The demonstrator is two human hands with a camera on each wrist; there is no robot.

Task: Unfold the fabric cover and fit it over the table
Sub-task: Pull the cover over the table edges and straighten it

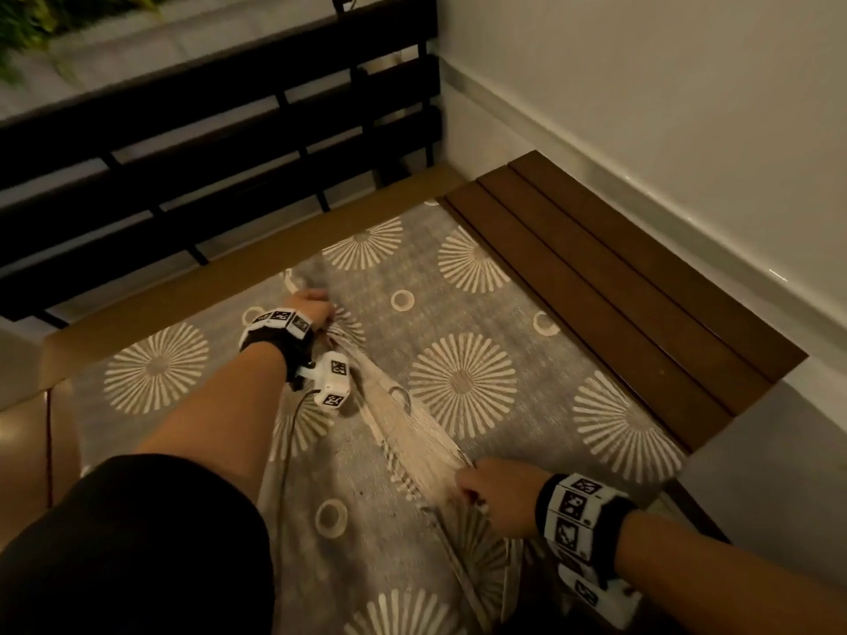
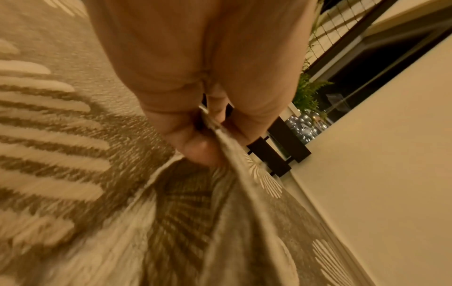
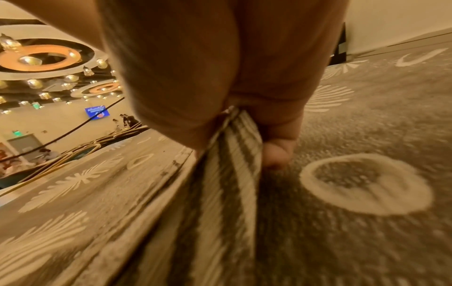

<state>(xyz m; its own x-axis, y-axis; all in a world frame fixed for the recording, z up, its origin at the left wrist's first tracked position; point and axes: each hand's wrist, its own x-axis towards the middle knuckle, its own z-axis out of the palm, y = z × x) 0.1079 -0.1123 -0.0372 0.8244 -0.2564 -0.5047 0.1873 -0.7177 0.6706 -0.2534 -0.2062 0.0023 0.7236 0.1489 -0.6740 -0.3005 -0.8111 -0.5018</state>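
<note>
The grey fabric cover [image 1: 463, 313] with cream sunburst and ring prints lies spread over most of the wooden slatted table [image 1: 609, 277]. A raised fold [image 1: 403, 419] runs diagonally across it between my hands. My left hand [image 1: 316, 309] pinches the far end of that fold, seen close in the left wrist view as the fold [image 2: 234, 154] held by my left hand [image 2: 203, 135]. My right hand [image 1: 486, 488] pinches the near end; the right wrist view shows the striped fold [image 3: 234, 147] gripped by my right hand [image 3: 244, 123].
Bare dark slats show along the table's right side. A white wall [image 1: 664, 107] stands close on the right. A black slatted railing [image 1: 220, 130] runs behind the table's far tan edge [image 1: 256, 263]. A thin cable [image 1: 288, 451] hangs from my left wrist.
</note>
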